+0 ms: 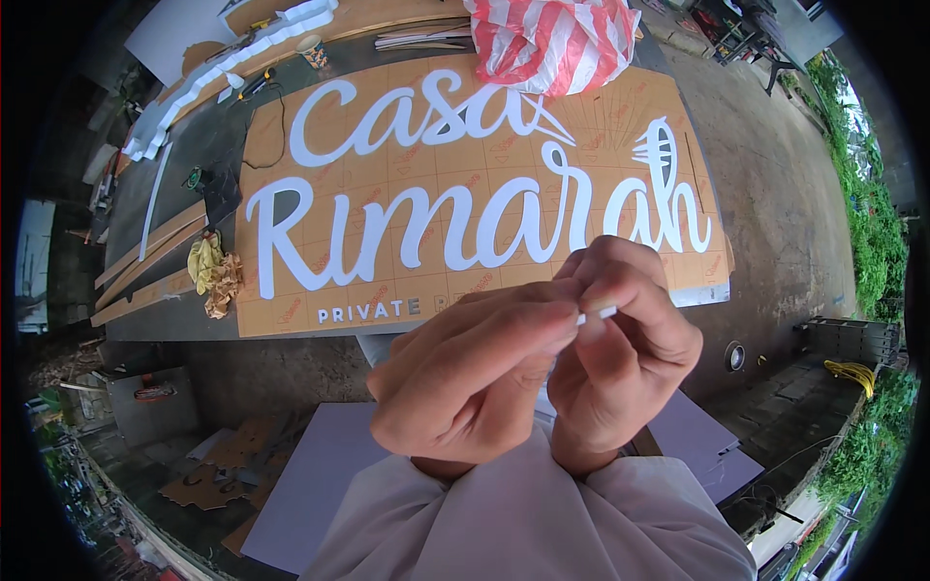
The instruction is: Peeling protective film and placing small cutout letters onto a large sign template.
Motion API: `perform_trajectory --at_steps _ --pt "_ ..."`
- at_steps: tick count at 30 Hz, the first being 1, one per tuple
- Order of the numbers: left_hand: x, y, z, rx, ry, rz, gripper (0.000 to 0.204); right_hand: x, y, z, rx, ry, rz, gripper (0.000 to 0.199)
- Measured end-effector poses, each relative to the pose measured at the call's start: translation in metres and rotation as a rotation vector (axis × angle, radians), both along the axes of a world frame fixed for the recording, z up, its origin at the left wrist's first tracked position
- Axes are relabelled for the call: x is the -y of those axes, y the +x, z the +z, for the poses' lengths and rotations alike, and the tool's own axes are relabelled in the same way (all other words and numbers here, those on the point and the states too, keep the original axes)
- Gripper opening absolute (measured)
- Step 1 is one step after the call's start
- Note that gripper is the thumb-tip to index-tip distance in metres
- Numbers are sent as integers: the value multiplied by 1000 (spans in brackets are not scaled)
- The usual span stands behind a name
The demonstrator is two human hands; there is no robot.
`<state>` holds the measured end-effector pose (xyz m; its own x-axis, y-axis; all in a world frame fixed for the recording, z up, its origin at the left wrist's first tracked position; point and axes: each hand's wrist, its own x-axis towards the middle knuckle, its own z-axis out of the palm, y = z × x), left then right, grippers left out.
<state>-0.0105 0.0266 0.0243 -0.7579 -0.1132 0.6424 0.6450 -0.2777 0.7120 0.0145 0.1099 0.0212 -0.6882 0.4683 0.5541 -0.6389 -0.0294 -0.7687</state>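
My two hands are raised together over the near edge of the work table. My left hand (475, 373) is closed, its thumb and forefinger pinching at a tiny white piece (581, 319). Against it, my right hand (625, 339) is also closed, with a small white strip (607, 313) between thumb and forefinger. Whether these are two pieces or one, I cannot tell. Beyond them lies a brown paper-covered board (269, 160) bearing large white cut-out letters (281, 257). Smaller letters (354, 311) run along its near edge, partly covered by my left hand.
A red-and-white striped plastic bag (552, 44) rests at the board's far edge. A paper cup (312, 51), crumpled paper (221, 286) and wooden strips (155, 254) lie on the dark table (174, 324). White sheets (315, 484) and brown offcuts (208, 484) are below.
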Motion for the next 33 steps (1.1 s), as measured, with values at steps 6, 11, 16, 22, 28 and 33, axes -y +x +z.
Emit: perform_trajectory --at_steps 6,11,16,22,28,33 --pt "5 0 -1 25 65 -36 21 4 -1 5 -15 5 63 17" --pt "3 -3 -7 34 99 -69 19 8 -5 -4 -14 -108 149 18" --pt "-4 1 -8 55 163 -71 16 12 -2 -6 -30 -258 215 17" --pt "-8 4 -10 -14 52 -18 14 13 5 -1 39 -385 237 17" --pt "-10 5 -16 -122 -45 27 13 8 7 -5 -5 -289 254 18" --pt "-14 9 -11 -62 22 -23 10 10 10 -7 -45 -325 235 18"
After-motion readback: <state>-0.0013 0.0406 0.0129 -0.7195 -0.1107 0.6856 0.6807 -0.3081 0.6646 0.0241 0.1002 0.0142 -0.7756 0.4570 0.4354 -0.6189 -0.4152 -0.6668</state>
